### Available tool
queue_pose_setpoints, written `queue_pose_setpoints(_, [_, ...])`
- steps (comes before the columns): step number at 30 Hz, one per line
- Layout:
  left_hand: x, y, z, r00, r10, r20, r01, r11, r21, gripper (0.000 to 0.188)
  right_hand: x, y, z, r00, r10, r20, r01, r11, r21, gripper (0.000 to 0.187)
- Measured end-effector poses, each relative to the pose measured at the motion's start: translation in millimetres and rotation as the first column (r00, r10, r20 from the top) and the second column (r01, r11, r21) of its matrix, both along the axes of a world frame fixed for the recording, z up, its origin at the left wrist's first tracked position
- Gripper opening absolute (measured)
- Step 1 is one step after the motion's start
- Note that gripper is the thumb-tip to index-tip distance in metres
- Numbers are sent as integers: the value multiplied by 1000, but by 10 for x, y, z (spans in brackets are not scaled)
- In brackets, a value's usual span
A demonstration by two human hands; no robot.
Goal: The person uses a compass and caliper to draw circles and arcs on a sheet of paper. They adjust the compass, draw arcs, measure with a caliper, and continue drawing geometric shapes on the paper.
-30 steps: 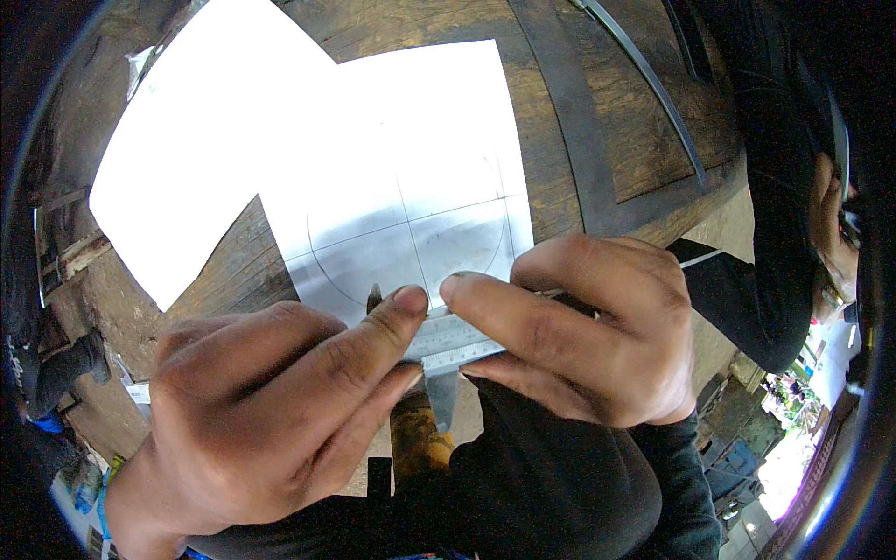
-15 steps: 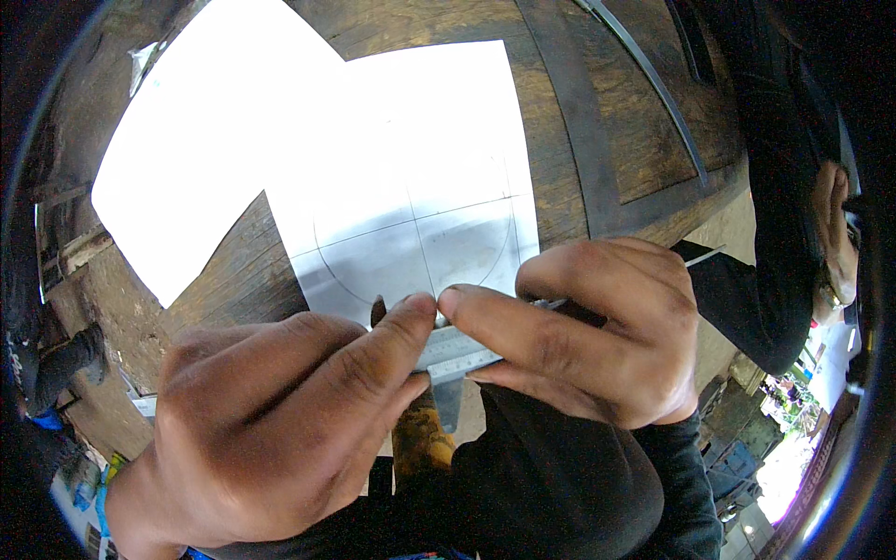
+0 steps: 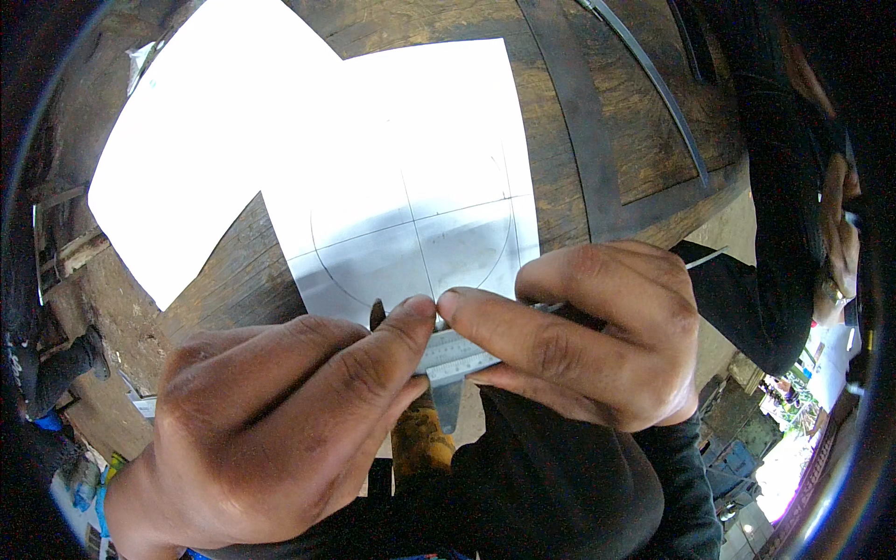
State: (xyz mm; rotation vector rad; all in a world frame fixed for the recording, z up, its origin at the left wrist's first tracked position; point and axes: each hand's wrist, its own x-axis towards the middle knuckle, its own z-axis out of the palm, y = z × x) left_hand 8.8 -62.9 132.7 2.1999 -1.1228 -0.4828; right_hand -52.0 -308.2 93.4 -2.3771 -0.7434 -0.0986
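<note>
Metal ruler (image 3: 455,357) pinched between left hand (image 3: 271,420) and right hand (image 3: 597,341), at marked sheet's (image 3: 420,205) near edge.

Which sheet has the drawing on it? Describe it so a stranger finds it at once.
On the dark wooden tabletop lie two overlapping white sheets. Take the nearer one, the marked sheet, just beyond the left hand and right hand. Unlike the blank sheet beside it, it bears a pencilled circle crossed by straight lines.
</note>
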Motion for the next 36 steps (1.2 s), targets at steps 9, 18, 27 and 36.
queue_pose_setpoints(9, [-4, 1, 2, 1000, -2, -10, 2, 1000, 17, 43, 10, -2, -3, 1000, 10, -1, -10, 1000, 5, 44])
queue_pose_setpoints(18, [45, 34, -36, 995, -6, -103, 2, 999, -36, 43, 26, 0, -4, 999, 26, -23, -26, 1000, 6, 46])
queue_pose_setpoints(27, [36, -23, 62, 968, 77, -241, -57, 994, 90, 41, -35, 37, 87, 989, -88, -120, 87, 996, -13, 42])
queue_pose_setpoints(36, [564, -362, 25, 784, 125, -608, 45, 965, 258, 19, -75, 13, 154, 983, -38, -178, 29, 998, -52, 40])
